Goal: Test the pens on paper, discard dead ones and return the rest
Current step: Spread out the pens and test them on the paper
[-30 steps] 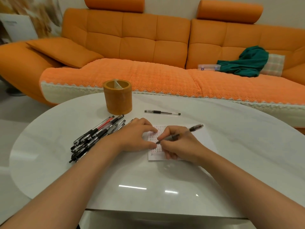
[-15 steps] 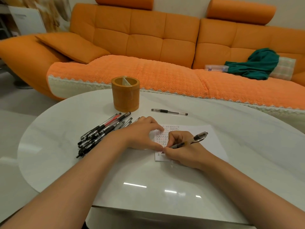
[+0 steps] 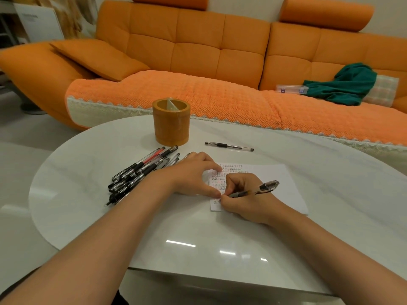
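Testing one pen on paper at the white tabletop point(image 3: 92, 190), orange sofa point(image 3: 220, 62) beyond.

Paper point(image 3: 275, 183) pinned flat by left hand point(image 3: 191, 175), fingers spread and grasping nothing, likely to stop sliding. Right hand point(image 3: 246, 201) clenched around pen point(image 3: 257, 189), tip low on the sheet's near left corner. Pen holder point(image 3: 171, 123) far, untested pile point(image 3: 141, 172) left, single pen point(image 3: 229, 146) lying apart, perhaps sorted already. Nothing blocking the way.
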{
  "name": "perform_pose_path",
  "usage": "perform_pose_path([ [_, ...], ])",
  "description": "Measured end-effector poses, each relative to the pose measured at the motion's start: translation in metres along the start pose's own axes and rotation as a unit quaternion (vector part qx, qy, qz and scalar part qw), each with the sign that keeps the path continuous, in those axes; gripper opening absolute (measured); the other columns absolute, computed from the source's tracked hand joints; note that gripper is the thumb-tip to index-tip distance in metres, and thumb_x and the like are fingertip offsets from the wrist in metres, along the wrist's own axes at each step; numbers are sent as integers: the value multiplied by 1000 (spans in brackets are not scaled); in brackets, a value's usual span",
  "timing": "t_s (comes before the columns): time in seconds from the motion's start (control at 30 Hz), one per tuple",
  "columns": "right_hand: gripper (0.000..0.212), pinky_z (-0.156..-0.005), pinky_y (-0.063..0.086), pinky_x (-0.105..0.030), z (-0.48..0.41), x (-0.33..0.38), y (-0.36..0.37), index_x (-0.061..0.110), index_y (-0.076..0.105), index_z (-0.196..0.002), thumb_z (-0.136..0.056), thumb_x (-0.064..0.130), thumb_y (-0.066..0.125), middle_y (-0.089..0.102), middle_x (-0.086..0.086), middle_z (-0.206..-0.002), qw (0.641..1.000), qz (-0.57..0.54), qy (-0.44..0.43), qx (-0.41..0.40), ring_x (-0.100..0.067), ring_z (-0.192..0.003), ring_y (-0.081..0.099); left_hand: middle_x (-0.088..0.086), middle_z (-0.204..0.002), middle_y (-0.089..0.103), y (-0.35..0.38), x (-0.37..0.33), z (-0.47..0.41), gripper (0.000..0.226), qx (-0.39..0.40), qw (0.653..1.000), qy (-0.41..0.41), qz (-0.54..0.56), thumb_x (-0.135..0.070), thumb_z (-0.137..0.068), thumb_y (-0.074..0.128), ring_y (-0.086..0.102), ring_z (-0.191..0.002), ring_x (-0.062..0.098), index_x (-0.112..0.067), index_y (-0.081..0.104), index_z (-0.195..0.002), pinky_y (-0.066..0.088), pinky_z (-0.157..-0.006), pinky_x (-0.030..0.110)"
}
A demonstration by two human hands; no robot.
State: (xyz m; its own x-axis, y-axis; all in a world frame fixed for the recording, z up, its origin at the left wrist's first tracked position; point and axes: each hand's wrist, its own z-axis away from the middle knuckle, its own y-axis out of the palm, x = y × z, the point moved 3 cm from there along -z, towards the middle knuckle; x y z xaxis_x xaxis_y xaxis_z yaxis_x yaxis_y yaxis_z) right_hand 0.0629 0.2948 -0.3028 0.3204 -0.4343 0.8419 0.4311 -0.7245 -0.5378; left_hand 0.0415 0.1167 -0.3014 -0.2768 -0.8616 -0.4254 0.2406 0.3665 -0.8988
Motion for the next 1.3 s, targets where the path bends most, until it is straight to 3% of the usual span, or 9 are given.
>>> perform_pose_path([
  [0.33, 24, -49, 42, -22, 2, 1, -1, 0, 52, -67, -81, 6, 71, 55, -1, -57, 1000, 5, -19, -13, -13, -51, 51, -13, -148, 30, 1, 0, 1, 78, 2, 1000, -4, 5, -60, -80, 72, 22, -139, 11, -41, 40, -147, 30, -115, 39],
  [0.57, 22, -49, 44, -28, 2, -1, -2, -3, 53, -69, -81, 4, 70, 57, -11, -59, 1000, -8, -10, 5, -17, -50, 53, -13, -149, 29, 1, 0, 1, 79, 5, 1000, -8, 3, -61, -80, 72, 21, -140, 11, -41, 39, -148, 29, -116, 40],
  [0.83, 21, -50, 41, -29, 1, -1, 0, -1, 52, -68, -78, 4, 69, 55, -6, -57, 1000, 3, -11, 8, -13, -52, 50, -13, -148, 30, 2, 0, 1, 80, 5, 1000, -9, 4, -62, -79, 72, 21, -139, 11, -41, 39, -148, 29, -116, 42],
  [0.97, 16, -51, 39, -22, 2, 3, -6, 6, 56, -73, -85, 3, 66, 56, 0, -59, 999, -52, 1, -14, -11, -51, 48, -13, -147, 30, 1, 0, 2, 81, 2, 1000, -10, 10, -62, -79, 72, 22, -139, 11, -40, 38, -150, 30, -116, 42],
  [1.07, 13, -50, 40, -26, 3, 3, -9, 4, 59, -79, -85, 8, 69, 59, -10, -58, 995, -93, 22, -3, -19, -51, 48, -13, -147, 30, 1, 0, 2, 80, 3, 1000, -8, 14, -61, -80, 72, 22, -139, 10, -40, 39, -149, 30, -116, 41],
  [1.3, 21, -48, 38, -24, 0, -1, -5, -1, 54, -68, -79, 5, 70, 56, -3, -51, 998, -58, 16, 4, -13, -45, 46, -14, -147, 31, 2, 2, 1, 80, -1, 1000, -5, 11, -63, -78, 72, 21, -139, 10, -41, 40, -148, 30, -116, 42],
])
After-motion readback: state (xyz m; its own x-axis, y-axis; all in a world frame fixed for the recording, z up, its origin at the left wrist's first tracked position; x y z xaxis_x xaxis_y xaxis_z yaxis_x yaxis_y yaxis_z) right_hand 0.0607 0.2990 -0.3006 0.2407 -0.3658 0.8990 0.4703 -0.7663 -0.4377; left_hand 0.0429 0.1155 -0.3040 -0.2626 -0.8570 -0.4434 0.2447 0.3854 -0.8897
